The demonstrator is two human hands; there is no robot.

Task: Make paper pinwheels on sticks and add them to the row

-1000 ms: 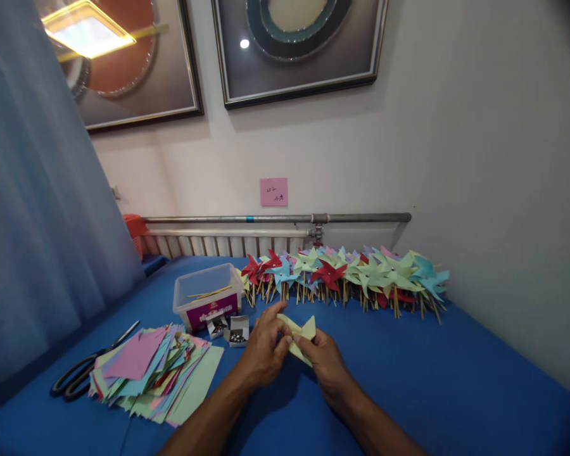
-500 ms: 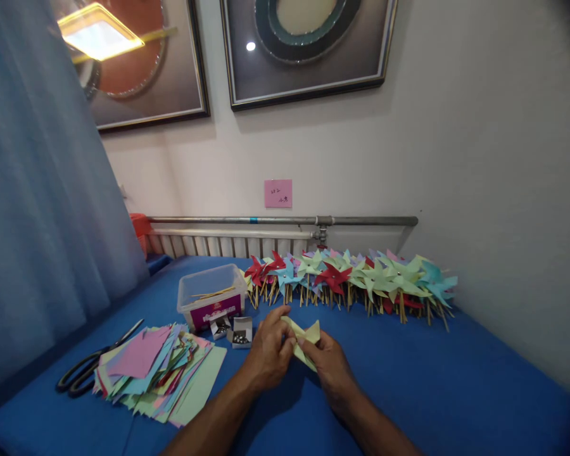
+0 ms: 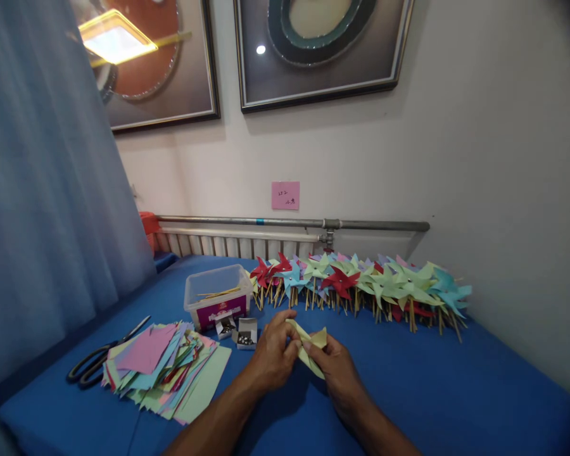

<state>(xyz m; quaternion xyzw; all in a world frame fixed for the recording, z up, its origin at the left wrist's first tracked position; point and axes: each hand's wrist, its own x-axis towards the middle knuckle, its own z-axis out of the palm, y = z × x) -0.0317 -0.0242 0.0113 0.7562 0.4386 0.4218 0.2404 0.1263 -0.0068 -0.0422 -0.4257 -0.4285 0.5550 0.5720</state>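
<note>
Between my two hands is a pale yellow paper pinwheel (image 3: 317, 339), its points partly folded in. My left hand (image 3: 276, 349) pinches its left side, fingers curled round the paper. From the right, my right hand (image 3: 337, 367) grips it with the thumb pressed near the middle. The fingers hide part of the paper's centre. Just left of my left hand stand two small open boxes of metal pins (image 3: 245, 339), by a clear plastic tub (image 3: 218, 296) with thin wooden sticks inside.
Finished pinwheels (image 3: 361, 282) on sticks lie in a long row at the back. At left, a pile of coloured paper sheets (image 3: 166, 367) rests beside black-handled scissors (image 3: 95, 364) on the blue-covered table (image 3: 408, 392). A blue curtain (image 3: 52, 190) hangs at the far left.
The whole view has shifted slightly, so things appear further right. Both hands keep hold of the yellow paper, and its upper right flap looks a little more folded over.
</note>
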